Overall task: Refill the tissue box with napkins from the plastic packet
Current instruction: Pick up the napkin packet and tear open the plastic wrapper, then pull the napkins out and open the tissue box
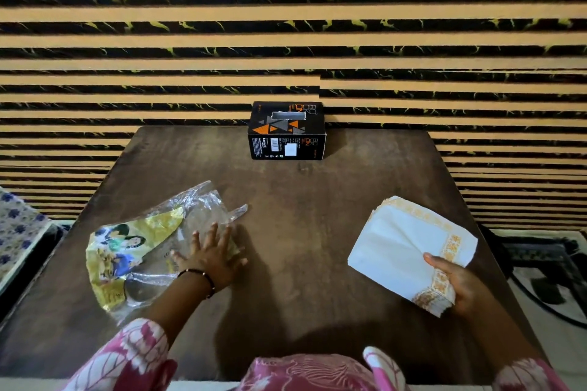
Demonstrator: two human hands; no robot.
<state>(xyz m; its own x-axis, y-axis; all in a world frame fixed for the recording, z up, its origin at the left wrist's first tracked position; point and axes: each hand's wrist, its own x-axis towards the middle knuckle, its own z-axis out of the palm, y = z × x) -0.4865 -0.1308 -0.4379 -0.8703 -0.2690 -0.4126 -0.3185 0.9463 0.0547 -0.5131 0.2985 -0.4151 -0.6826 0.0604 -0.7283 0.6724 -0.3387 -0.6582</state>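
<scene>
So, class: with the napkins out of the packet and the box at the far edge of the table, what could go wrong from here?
1. The thick stack of white, gold-bordered napkins is pinched at one corner by the right hand; it may fan out or drop.
2. The black-and-orange cardboard tissue box has a narrow top slot; the stack may jam or crumple.
3. The left hand rests on the crinkled clear-and-yellow plastic packet, which may slide.

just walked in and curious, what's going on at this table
A person is refilling a tissue box. The right hand holds a stack of white napkins with orange borders above the wooden table. The left hand lies flat, fingers spread, on the plastic packet, which looks emptied. The black tissue box stands untouched at the far edge, its top slot open and nothing sticking out.
</scene>
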